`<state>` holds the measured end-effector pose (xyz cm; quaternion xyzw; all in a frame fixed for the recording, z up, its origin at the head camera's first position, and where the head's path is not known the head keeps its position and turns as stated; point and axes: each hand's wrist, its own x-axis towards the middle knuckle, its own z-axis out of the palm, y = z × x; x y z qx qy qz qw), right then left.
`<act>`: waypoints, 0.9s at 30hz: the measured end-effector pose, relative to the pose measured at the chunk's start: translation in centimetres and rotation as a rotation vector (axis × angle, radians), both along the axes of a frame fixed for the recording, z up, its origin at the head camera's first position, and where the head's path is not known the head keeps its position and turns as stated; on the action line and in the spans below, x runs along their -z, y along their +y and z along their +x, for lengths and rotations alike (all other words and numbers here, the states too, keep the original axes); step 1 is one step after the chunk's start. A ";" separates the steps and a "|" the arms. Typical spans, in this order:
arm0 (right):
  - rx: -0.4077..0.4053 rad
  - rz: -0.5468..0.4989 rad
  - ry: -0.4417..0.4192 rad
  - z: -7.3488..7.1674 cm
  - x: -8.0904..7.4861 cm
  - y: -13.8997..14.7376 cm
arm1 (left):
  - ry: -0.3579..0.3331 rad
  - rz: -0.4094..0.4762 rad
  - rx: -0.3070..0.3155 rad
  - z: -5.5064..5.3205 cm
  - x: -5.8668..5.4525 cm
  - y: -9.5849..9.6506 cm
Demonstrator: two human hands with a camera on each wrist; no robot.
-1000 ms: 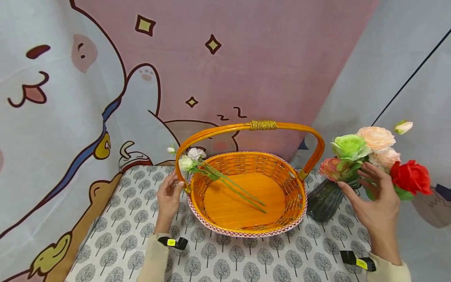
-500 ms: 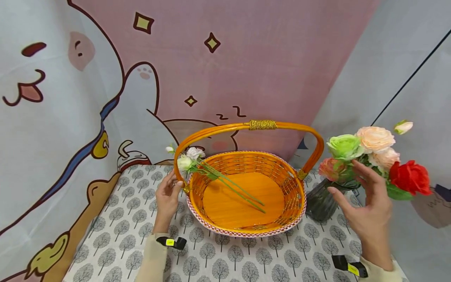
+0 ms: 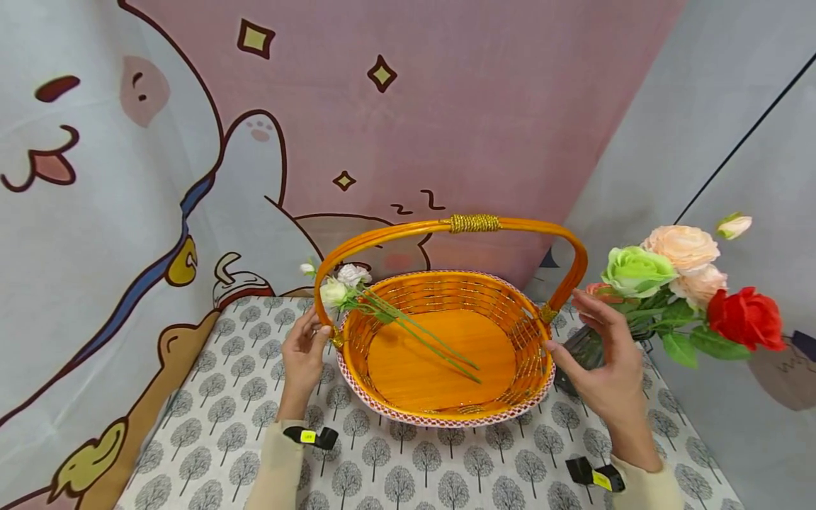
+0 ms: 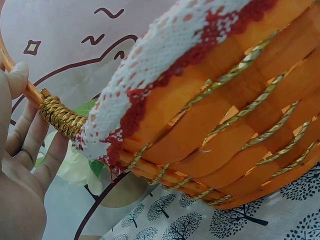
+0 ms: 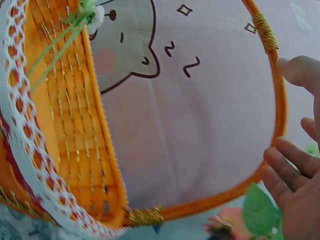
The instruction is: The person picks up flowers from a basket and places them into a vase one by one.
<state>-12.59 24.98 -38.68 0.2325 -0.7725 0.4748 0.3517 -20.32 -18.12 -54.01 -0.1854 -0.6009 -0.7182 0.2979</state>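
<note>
An orange woven basket (image 3: 408,386) with a lace-trimmed rim stands on the tablecloth, its tall handle (image 3: 395,232) arching over it. My left hand (image 3: 302,358) grips the handle's left foot near the gold wrapping; in the left wrist view its thumb (image 4: 19,75) lies against the handle, with fingers behind. Beside the handle's right foot is my right hand (image 3: 608,372), fingers spread and holding nothing, fingertips close to the handle in the right wrist view. White flowers (image 3: 347,283) lean over the basket's left rim, long stems (image 3: 433,343) inside.
Right of the basket, a dark glass vase (image 3: 580,350), partly hidden by my right hand, holds a green rose (image 3: 637,272), peach flowers (image 3: 682,248) and a red rose (image 3: 746,319). A printed curtain (image 3: 497,127) hangs close behind the tree-patterned tablecloth (image 3: 427,460).
My right hand has moved left from the vase flowers to the basket handle's right foot. The left hand stays at the handle's left foot.
</note>
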 end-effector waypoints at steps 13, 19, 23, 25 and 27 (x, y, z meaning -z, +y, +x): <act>-0.077 0.024 -0.283 -3.9 3.2 -1.9 | -0.015 -0.023 -0.010 0.1 -0.3 0.1; -0.117 0.059 -0.356 -5.6 4.2 -3.6 | 0.002 -0.024 -0.002 0.0 0.0 0.1; -0.167 0.054 -0.394 -6.4 4.4 -4.9 | 0.015 -0.017 -0.002 -0.1 0.1 0.0; -0.185 0.058 -0.411 -6.8 4.4 -5.6 | 0.005 -0.018 -0.009 -0.1 0.1 0.0; -0.213 0.055 -0.428 -7.1 4.4 -6.3 | -0.003 -0.019 -0.012 0.0 0.0 0.0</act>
